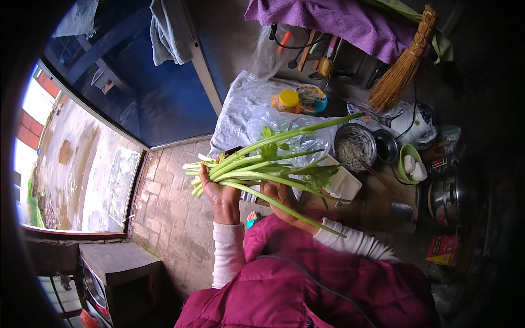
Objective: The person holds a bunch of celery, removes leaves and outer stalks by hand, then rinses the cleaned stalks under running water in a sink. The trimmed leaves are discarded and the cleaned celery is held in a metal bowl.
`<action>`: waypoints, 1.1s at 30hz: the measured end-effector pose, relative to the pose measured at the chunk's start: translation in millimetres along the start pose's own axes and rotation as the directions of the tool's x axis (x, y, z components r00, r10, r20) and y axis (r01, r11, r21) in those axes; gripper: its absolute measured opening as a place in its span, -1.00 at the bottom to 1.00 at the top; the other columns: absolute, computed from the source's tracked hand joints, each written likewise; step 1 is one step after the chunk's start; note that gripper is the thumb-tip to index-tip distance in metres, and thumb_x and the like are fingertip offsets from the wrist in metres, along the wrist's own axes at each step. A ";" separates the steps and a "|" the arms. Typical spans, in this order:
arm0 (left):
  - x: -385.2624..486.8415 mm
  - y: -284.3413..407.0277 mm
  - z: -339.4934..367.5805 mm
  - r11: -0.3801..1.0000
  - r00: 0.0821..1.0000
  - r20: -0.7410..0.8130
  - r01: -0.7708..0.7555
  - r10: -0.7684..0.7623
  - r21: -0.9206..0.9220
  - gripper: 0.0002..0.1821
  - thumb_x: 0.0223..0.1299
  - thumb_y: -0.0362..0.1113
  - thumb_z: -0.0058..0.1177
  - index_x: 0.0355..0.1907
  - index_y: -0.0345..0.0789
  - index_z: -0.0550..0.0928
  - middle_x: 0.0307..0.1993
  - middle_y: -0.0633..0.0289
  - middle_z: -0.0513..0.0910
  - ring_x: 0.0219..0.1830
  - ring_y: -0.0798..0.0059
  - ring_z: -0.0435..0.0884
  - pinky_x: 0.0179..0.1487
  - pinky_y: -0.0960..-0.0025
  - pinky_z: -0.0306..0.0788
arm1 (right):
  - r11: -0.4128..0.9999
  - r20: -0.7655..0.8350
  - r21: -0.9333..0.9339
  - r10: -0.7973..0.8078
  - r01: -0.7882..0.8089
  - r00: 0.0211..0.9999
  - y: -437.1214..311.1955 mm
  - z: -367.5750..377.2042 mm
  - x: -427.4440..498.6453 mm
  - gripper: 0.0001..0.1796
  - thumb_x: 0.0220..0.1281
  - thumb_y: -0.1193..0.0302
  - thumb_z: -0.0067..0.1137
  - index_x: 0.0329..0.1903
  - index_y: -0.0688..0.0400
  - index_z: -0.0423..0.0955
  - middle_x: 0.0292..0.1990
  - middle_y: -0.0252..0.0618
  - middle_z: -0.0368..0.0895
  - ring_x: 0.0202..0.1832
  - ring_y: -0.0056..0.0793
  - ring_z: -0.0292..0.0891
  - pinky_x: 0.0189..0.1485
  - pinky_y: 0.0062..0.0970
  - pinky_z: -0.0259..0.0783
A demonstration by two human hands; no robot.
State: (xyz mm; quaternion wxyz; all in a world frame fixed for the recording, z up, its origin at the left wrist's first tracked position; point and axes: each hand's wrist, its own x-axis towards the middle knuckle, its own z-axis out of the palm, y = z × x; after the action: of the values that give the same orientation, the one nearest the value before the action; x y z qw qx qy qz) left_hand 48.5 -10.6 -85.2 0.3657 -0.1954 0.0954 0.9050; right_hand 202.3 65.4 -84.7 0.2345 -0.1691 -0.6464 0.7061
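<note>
A bunch of green celery (250,168) lies across both arms, its pale cut ends to the left and its leaves to the right. My left hand (221,197) grips it near the pale ends, the thumb up along the near side. Under the middle of the stalks is my right hand (281,201), its fingers largely hidden behind them. One long stalk slants down across the right wrist. Behind the leafy part, a clear plastic bag (262,123) rests on a cloth-covered surface (231,110). A white rectangular container (344,186) sits beside the leaf tips.
A metal bowl of white, floury stuff (354,147), a smaller dark bowl (385,145) and a green basket (404,151) with white items stand right. Behind are a yellow-lidded jar (288,98) and a hanging straw brush (404,61). A glazed door (176,98) stands left; a low table (119,260) is lower left.
</note>
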 end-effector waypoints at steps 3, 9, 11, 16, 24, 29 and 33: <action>4.9 0.1 -9.4 0.998 0.997 -0.054 0.056 -0.058 -0.033 -0.50 0.18 0.07 0.05 -0.09 -0.36 0.52 -0.07 0.05 0.59 0.05 0.12 0.49 0.31 -0.02 0.24 | 0.982 -0.040 0.141 0.132 -0.126 0.990 2.7 3.1 -11.2 -0.52 0.50 0.11 -0.21 -0.57 0.07 0.19 -0.67 -0.54 0.10 -0.65 -0.73 -0.03 -0.59 -0.57 -0.09; 10.2 -4.2 -29.6 0.986 0.990 -0.022 0.137 -0.140 -0.098 -0.52 0.19 0.05 0.07 -0.11 -0.36 0.53 -0.08 -0.01 0.59 0.00 0.11 0.53 0.23 0.01 0.34 | 0.987 -0.050 -0.148 0.048 -0.055 0.998 0.9 -10.8 -17.9 -0.68 0.39 0.39 -0.10 -0.54 0.16 0.25 -0.68 -0.35 0.28 -0.63 -0.55 0.20 -0.56 -0.48 0.12; 10.2 -10.6 -31.4 0.979 0.988 0.002 0.155 -0.157 -0.131 -0.52 0.21 0.05 0.06 -0.10 -0.36 0.52 -0.08 -0.01 0.59 0.00 0.09 0.53 0.23 0.00 0.34 | 0.859 -0.110 -0.458 -0.311 0.230 0.944 1.5 -12.0 -17.8 -0.69 0.37 0.39 -0.08 -0.53 0.18 0.25 -0.68 -0.27 0.31 -0.63 -0.51 0.26 -0.55 -0.44 0.17; 4.9 -28.0 -27.0 0.959 0.966 0.143 0.235 -0.214 -0.155 -0.55 0.19 0.04 -0.01 -0.23 -0.37 0.46 -0.25 0.10 0.50 -0.15 0.22 0.41 0.10 0.15 0.32 | 0.867 0.028 0.432 0.262 -0.248 0.965 -3.2 -10.7 -29.3 -0.48 0.39 -0.08 -0.08 -0.55 0.01 0.21 -0.69 -0.55 0.14 -0.66 -0.75 0.02 -0.61 -0.62 -0.05; -1.7 -44.9 -20.9 0.943 0.936 0.244 0.294 -0.252 -0.155 -0.57 0.15 0.04 0.02 -0.28 -0.35 0.43 -0.33 0.17 0.45 -0.25 0.34 0.34 -0.02 0.29 0.30 | 0.796 0.030 0.527 0.332 -0.297 0.943 4.5 -19.4 -43.1 -0.53 0.39 -0.10 -0.10 -0.48 -0.03 0.23 -0.68 -0.56 0.13 -0.73 -0.76 -0.01 -0.68 -0.66 -0.10; -0.2 -13.3 -16.1 0.935 0.927 0.344 0.244 -0.147 -0.257 -0.64 0.10 -0.05 0.08 -0.33 -0.31 0.39 -0.38 0.23 0.42 -0.29 0.40 0.33 -0.06 0.36 0.29 | 0.659 -0.219 0.744 0.391 -0.106 0.894 7.9 -82.4 -41.5 -0.66 0.41 0.01 -0.09 -0.35 -0.02 0.32 -0.54 -0.48 0.27 -0.55 -0.65 0.20 -0.54 -0.61 0.16; 8.9 16.9 -15.7 0.953 0.921 0.384 0.170 -0.063 -0.252 -0.61 0.13 -0.05 0.11 -0.27 -0.34 0.40 -0.32 0.21 0.41 -0.27 0.40 0.32 -0.03 0.34 0.30 | 0.710 -0.249 0.649 0.539 -0.275 0.805 -10.4 -123.6 -54.3 -0.76 0.40 0.20 -0.08 -0.38 0.01 0.30 -0.50 -0.50 0.26 -0.58 -0.72 0.12 -0.62 -0.68 -0.04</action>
State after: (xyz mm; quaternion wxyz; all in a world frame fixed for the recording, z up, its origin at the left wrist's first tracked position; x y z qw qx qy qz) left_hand 35.3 -22.1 -102.6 0.3992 -0.0757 -0.1166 0.9062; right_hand 315.8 139.2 -91.1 0.2423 -0.3785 -0.2760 0.8496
